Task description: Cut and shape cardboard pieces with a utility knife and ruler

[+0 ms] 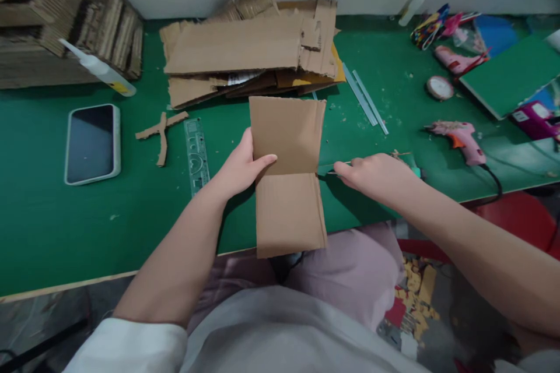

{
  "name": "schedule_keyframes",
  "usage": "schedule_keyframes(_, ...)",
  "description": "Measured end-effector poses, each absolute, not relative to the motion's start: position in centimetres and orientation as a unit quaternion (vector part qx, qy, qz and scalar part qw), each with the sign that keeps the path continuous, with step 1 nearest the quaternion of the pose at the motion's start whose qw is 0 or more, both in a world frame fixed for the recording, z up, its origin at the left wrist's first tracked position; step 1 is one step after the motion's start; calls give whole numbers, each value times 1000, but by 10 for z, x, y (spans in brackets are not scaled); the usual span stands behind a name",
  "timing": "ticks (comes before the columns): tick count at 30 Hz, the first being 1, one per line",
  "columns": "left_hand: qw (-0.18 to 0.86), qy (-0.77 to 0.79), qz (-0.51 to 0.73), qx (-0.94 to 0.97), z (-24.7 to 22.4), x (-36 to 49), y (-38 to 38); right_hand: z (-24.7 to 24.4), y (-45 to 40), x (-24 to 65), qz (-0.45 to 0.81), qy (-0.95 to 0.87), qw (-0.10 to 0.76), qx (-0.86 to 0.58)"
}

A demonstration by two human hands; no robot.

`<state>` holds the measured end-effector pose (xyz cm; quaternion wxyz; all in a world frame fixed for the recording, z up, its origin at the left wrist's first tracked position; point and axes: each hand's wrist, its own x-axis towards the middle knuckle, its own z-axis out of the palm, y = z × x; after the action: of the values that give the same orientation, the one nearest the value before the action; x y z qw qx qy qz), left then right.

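Note:
A brown cardboard piece (286, 137) with a crease across its middle lies in front of me, its lower part reaching past the table's front edge. My left hand (242, 166) grips its left side, thumb on top near the crease and the other fingers hidden underneath. Just right of the cardboard, my right hand (374, 175) is closed around a cutter knife (331, 173). The blade's thin tip points at the right end of the crease. Most of the handle is covered by my fingers.
Stacked cardboard (236, 49) lies behind. A phone (93, 143), glue bottle (102, 73), Y-shaped cardboard scrap (162, 131) and clear ruler (196, 151) are leftward. Glue sticks (361, 96), a pink glue gun (459, 137) and a tape roll (440, 88) lie rightward on the green table (35, 233).

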<state>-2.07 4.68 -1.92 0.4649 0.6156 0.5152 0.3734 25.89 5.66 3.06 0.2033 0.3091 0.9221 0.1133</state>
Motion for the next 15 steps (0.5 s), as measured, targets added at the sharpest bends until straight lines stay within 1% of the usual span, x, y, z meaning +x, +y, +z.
schedule_keyframes(9,460,507,382,621,-25,-22,48,32,57,256,115,921,222,299)
schedule_keyframes(15,456,508,380,624,-24,-22,48,35,60,248,93,922,234,295)
